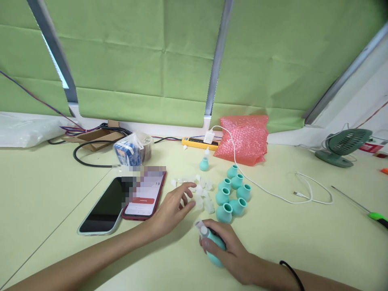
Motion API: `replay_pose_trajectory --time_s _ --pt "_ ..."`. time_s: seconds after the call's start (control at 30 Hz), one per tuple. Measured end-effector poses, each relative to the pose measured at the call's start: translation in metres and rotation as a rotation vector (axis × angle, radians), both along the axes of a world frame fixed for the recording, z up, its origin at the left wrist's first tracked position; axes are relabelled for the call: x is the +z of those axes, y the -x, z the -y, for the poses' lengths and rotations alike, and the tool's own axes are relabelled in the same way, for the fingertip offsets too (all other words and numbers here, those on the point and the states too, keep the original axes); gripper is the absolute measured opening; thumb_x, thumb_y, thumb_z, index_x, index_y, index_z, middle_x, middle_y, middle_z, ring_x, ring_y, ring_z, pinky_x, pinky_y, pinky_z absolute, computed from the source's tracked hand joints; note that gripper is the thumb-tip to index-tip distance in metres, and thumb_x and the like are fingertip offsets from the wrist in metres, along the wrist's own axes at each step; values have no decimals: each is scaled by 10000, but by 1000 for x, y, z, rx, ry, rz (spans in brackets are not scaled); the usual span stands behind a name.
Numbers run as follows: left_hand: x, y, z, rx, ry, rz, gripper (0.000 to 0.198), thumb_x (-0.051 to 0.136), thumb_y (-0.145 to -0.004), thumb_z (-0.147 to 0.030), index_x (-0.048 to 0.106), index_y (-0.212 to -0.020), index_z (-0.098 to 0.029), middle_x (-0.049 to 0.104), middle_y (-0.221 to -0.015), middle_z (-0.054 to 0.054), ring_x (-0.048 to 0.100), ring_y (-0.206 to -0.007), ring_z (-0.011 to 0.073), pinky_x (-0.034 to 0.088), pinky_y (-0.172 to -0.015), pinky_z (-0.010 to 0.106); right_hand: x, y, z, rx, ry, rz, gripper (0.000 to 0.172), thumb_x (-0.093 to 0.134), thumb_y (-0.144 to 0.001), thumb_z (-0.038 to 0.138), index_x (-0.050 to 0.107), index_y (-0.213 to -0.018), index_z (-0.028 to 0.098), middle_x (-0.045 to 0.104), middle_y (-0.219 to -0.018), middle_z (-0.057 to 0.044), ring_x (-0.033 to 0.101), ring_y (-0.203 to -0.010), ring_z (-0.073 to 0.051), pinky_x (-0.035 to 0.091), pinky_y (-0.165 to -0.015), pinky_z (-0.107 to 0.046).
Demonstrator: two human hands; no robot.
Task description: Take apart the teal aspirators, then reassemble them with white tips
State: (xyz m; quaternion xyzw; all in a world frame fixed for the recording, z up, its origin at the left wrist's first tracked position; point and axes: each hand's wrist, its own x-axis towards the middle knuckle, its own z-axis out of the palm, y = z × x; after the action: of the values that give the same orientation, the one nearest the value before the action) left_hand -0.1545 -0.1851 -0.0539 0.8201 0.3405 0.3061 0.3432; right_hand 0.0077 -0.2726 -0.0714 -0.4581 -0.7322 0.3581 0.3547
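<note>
My right hand [226, 252] is wrapped round a teal rubber bulb [216, 247] with a clear plastic tip [200, 227] at its top, low in the middle of the view. My left hand [172, 210] reaches over the table with fingers curled, its fingertips on a scatter of small clear plastic tips [201, 196]. Whether it pinches one is unclear. Right of those tips stands a cluster of several open teal bulbs [233, 196]. One finished teal bulb with a tip [204, 161] stands alone farther back.
Two phones [106, 206] [145, 196] lie left of my left hand. A pink bubble-wrap bag [244, 137], a yellow power strip [198, 142] and a white cable [300, 194] sit behind and right. A green fan [342, 147], a screwdriver [374, 216] and a wrapped packet [130, 151] are also there.
</note>
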Motion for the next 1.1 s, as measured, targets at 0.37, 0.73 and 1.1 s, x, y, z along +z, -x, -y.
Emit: replay_pose_trajectory --time_s 0.37,0.73,1.1 --pt "4 2 18 -249 -555 -173 234 434 -804 -169 539 -1013 -152 458 -984 118 424 -885 206 414 -725 344 -12 3 -14 -86 260 -366 199 514 -755 350 528 -740 153 454 -627 21 435 -601 -107 379 -578 -213" --pt "-5 0 17 -228 -918 -218 205 436 -790 -47 536 -964 -86 507 -946 134 388 -862 231 427 -668 362 -17 0 -5 -213 185 -245 306 381 -836 369 543 -1031 196 587 -900 -20 518 -818 -162 407 -765 -269" --pt "-5 -2 20 -332 -958 -144 163 380 -761 25 527 -774 -44 528 -787 122 391 -738 203 407 -547 302 -21 -1 3 -257 84 -25 374 337 -859 355 422 -1187 196 447 -1228 -71 382 -1136 -214 301 -957 -382"
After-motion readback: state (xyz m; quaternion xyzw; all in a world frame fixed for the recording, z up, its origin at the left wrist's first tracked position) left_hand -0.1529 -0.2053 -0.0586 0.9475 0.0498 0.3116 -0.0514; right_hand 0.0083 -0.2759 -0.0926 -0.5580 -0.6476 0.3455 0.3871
